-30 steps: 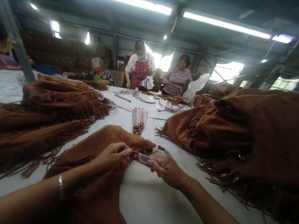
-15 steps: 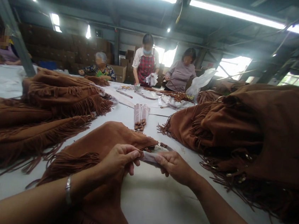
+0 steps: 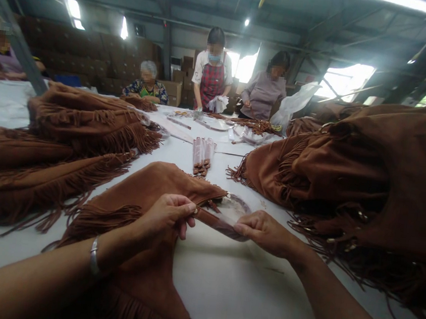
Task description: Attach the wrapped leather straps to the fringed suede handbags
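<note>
One brown strap (image 3: 207,217), held over the white table (image 3: 214,291), just beside a brown fringed bag (image 3: 157,186): its bare end pinched between thumb and finger of the left hand (image 3: 173,213), its far stretch gripped in the curled fingers of the right hand (image 3: 266,233). Done, by the look of it: plastic film (image 3: 227,226) over part of the strap, and several film-wrapped straps (image 3: 203,154) laid beyond the bag. Outstanding, I judge: the bare end, its fastening to the bag unclear from here.
</note>
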`<act>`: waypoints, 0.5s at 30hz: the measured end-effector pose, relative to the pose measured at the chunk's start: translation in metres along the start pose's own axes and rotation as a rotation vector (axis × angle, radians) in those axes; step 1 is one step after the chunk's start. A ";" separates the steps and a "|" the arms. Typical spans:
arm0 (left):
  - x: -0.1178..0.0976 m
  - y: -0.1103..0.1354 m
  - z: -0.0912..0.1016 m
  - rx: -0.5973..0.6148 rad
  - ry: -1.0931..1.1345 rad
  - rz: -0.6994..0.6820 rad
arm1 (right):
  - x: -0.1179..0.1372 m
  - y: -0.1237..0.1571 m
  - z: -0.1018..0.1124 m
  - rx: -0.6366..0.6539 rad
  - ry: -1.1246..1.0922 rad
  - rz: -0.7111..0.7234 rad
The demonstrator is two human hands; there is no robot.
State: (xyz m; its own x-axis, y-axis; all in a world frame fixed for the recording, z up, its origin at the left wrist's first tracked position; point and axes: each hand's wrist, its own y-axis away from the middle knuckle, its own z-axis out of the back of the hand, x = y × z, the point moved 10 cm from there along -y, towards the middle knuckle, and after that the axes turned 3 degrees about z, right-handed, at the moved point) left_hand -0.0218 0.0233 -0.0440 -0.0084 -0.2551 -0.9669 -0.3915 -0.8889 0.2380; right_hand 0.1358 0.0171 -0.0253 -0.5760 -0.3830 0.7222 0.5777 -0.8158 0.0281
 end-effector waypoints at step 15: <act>-0.046 0.115 -0.056 -0.240 -1.154 -0.799 | 0.017 -0.023 -0.048 -0.047 -0.015 -0.070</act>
State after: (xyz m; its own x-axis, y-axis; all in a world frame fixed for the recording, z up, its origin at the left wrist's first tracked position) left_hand -0.0151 -0.0882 0.0326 -0.6416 0.6819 -0.3511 -0.4864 -0.7157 -0.5012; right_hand 0.0851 0.0082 -0.0473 -0.6047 -0.3182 0.7301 0.5083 -0.8600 0.0462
